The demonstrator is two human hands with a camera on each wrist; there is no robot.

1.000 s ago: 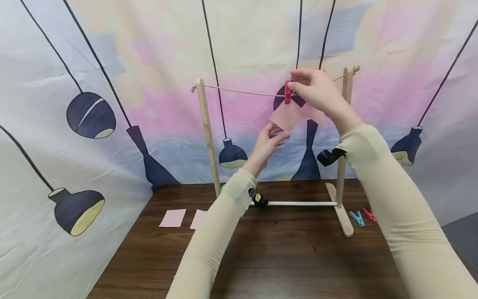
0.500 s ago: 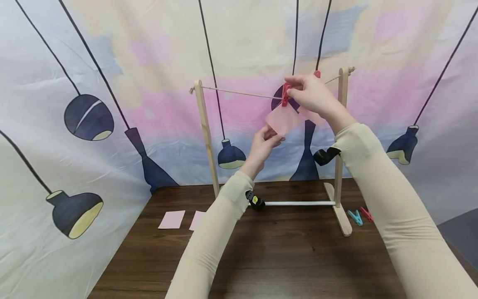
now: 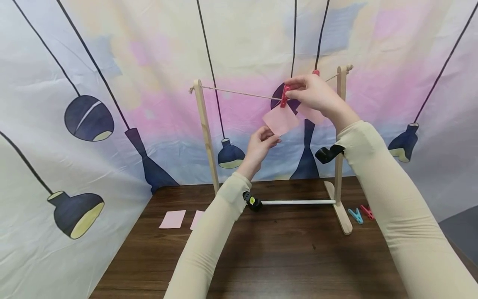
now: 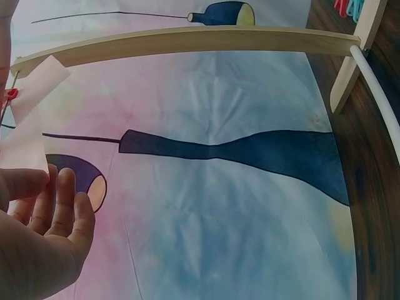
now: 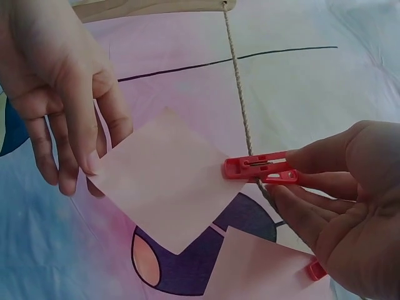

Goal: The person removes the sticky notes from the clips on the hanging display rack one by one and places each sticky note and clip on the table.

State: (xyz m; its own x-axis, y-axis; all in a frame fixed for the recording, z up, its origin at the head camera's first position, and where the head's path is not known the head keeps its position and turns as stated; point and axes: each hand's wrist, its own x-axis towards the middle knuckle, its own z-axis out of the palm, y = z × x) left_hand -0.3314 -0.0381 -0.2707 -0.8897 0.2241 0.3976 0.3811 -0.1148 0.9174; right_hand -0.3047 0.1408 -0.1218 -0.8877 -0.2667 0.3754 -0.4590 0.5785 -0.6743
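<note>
My right hand (image 3: 317,94) pinches the handle end of a red clothespin (image 5: 259,167), whose other end sits on the twine line (image 5: 240,94) and on the corner of a pink paper square (image 5: 172,181). The square hangs tilted, corner up. At its lower left corner, my left hand (image 3: 259,148) pinches the paper between thumb and fingers. Right beside it hangs a second pink paper square (image 5: 262,265), partly behind my right hand, with another red clothespin (image 5: 317,270) at its corner.
The line runs between two wooden posts (image 3: 206,128) joined low down by a white rod (image 3: 298,202). Two pink squares (image 3: 172,219) lie at left on the dark table (image 3: 276,257), one partly under my sleeve. Blue (image 3: 356,216) and red (image 3: 367,212) clothespins lie by the right foot.
Both hands have shifted slightly left and down with the clothespin and paper, the line sagging a little. The second square's red clothespin now shows above my right hand.
</note>
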